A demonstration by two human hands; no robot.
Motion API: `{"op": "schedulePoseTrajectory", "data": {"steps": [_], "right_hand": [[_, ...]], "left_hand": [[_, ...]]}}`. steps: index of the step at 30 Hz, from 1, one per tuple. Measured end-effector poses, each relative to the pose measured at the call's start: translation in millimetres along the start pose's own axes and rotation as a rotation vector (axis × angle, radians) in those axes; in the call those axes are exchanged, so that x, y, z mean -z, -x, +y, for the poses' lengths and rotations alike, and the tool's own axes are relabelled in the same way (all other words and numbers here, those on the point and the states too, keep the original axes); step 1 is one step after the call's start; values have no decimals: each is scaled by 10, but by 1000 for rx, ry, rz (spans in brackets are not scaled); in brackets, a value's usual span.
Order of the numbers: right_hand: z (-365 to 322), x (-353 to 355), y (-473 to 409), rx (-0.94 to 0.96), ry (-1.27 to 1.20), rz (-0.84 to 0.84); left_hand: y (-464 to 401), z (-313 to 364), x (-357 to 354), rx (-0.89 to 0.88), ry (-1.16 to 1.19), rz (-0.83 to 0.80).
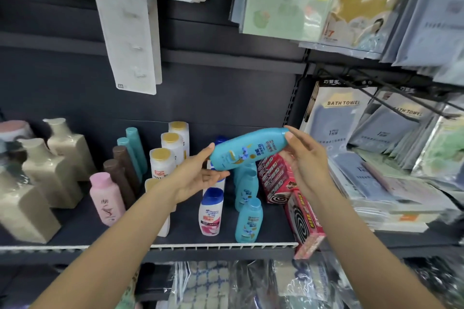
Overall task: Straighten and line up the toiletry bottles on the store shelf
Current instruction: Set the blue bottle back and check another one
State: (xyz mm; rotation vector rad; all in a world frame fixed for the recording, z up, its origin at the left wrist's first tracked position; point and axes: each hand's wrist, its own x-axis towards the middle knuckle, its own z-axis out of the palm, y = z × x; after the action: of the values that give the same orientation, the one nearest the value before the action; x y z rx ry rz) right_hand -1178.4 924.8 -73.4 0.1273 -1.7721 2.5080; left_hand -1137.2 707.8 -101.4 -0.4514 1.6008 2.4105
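A blue shampoo bottle (247,149) lies tilted on its side in the air above the dark shelf (175,246). My left hand (198,175) pinches its lower left end. My right hand (306,155) holds its upper right end with thumb and fingers. Below it stands a row of smaller blue bottles (248,221). A white bottle with a blue cap (211,211) stands to their left. Further left are white bottles with gold caps (162,162), brown and teal tubes (123,170) and a pink bottle (106,198).
Beige square bottles (37,165) fill the shelf's left end. Red mosquito-coil boxes (301,213) lean at its right end, one overhanging the front edge. Bath towel packs (334,118) hang and lie stacked to the right. Packaged goods hang above, and more lie below.
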Motion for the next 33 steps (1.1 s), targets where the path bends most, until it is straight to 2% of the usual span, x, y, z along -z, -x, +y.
{"op": "schedulePoseTrajectory", "data": {"steps": [7,11,14,17,22,26,33], "right_hand": [[55,84,183,-89,-147,-33],[122,-14,256,-150,-126,-12],[179,-64,299,-212,-113,-8],[200,-81,341,-240,-133,-19],[202,-92,365,-254,-200,-16],[200,-118,381,-265,-230,-13],[152,-161,356,-221,-111,-79]], "left_hand": [[277,62,47,-310,-16,-2],[487,76,61,-621,-309,61],[645,98,26,-816,-530,-6],[717,108,33,-831,-633,-61],[750,85,91,-864,-806,-48],[768,83,141,-871,-752,-29],[682,62,257,-715,-536,11]]}}
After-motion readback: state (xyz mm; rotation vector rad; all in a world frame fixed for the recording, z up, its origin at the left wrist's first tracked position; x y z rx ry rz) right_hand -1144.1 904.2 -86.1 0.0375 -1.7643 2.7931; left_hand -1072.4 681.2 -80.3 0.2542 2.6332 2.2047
